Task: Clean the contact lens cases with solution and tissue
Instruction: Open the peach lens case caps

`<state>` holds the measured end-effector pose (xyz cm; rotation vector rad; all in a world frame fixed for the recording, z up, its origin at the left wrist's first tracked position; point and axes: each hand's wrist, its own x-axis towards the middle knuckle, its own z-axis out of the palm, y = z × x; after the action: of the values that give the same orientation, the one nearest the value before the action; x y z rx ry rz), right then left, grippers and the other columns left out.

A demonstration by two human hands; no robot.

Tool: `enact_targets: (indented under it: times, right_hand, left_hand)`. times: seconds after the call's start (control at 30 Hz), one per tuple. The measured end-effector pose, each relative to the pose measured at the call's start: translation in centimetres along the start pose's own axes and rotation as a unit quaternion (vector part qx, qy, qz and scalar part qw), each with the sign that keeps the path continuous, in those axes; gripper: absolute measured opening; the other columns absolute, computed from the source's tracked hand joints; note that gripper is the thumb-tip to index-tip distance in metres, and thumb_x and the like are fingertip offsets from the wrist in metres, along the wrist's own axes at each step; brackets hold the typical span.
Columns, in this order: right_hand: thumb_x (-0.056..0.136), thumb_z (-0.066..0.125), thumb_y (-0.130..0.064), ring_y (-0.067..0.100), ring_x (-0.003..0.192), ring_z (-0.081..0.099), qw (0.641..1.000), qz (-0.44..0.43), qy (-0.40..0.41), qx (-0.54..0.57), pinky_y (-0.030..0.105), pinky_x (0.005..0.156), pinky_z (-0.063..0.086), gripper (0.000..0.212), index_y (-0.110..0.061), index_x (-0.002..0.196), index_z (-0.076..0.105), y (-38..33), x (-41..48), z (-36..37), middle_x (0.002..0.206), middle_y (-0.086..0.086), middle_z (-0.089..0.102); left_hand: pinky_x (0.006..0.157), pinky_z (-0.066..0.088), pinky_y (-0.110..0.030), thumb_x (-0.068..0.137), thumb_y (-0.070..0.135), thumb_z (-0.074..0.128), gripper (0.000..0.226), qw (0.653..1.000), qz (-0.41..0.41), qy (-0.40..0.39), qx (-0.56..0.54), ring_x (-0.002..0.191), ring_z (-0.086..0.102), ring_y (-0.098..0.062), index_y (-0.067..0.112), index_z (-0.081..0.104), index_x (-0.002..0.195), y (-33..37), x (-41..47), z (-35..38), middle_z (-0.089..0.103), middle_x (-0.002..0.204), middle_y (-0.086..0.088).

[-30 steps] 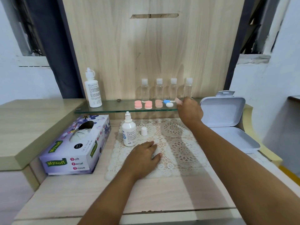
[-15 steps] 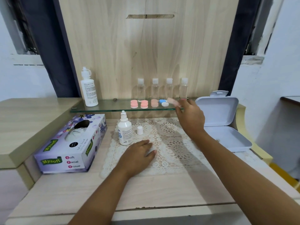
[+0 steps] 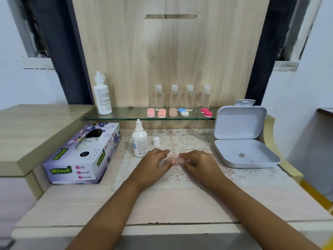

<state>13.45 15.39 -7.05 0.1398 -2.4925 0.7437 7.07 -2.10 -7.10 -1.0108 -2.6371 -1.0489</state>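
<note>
A pale pink contact lens case (image 3: pixel 177 160), blurred, sits just above the lace mat (image 3: pixel 191 141) between my hands. My right hand (image 3: pixel 201 164) pinches its right end and my left hand (image 3: pixel 154 165) holds its left end with thumb and curled fingers. An uncapped solution bottle (image 3: pixel 139 142) stands left of my hands, its white cap (image 3: pixel 156 141) beside it. The tissue box (image 3: pixel 82 156) lies further left. Several other lens cases sit on the glass shelf (image 3: pixel 126 115): pink ones (image 3: pixel 150 112), a blue and white one (image 3: pixel 183 112), a red one (image 3: pixel 206 112).
An open white hinged box (image 3: pixel 241 156) lies at the right of the mat. A tall white bottle (image 3: pixel 102 94) and several small clear bottles (image 3: pixel 182 97) stand on the shelf against the wooden back panel. A raised ledge (image 3: pixel 27 127) borders the left.
My right hand carried the pale pink case from the shelf down to the mat. My left hand lifted off the mat and took hold of the case's other end.
</note>
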Motion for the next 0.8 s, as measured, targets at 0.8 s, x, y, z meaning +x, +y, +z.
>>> enact_targets:
  times: [0.8]
  right_hand:
    - [0.087,0.058,-0.03,0.011,0.088,0.041,0.997,-0.002,-0.067,-0.034,0.032,0.085,0.039,0.021,-0.015,0.101,0.061,-0.14,0.21,0.89,0.09,-0.007,0.048]
  left_hand:
    - [0.082,0.041,-0.023,0.087,0.035,0.062,0.023,0.999,0.042,-0.009,0.031,0.09,0.053,-0.008,0.022,0.069,0.105,0.1,0.09,-0.1,0.056,0.094,0.008]
